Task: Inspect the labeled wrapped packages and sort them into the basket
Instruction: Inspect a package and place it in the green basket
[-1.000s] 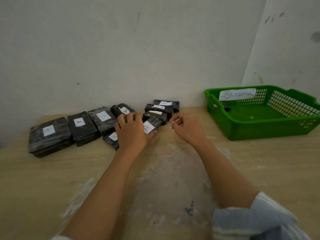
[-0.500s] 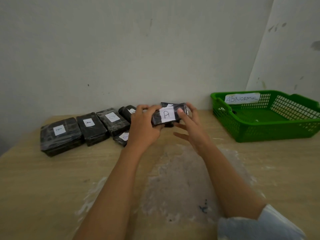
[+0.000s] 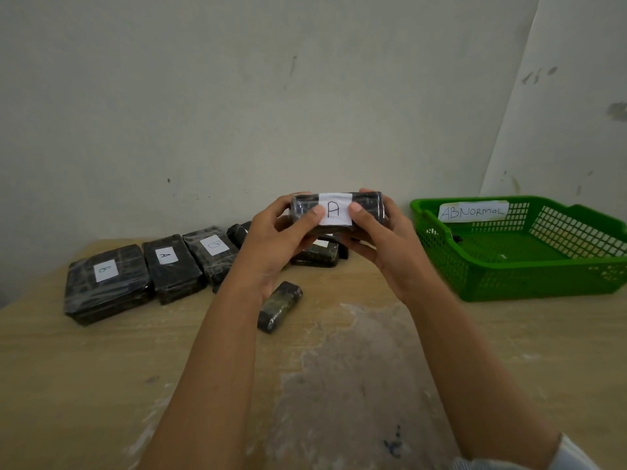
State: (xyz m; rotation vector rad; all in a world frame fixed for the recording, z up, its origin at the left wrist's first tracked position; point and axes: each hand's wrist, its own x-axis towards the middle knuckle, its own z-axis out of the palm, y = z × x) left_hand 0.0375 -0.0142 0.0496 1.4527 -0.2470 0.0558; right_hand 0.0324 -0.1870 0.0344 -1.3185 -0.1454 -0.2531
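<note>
Wooden table; both hands grip package labelled "A"; green basket tagged "ABNORMAL".

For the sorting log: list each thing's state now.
Package A: held above the table, label facing camera.
Left hand: grips its left end.
Right hand: grips its right end.
Green basket: on the table, tagged ABNORMOL.
Small package: lying on the table, no label showing.
Package row: flat, labels up.
</note>
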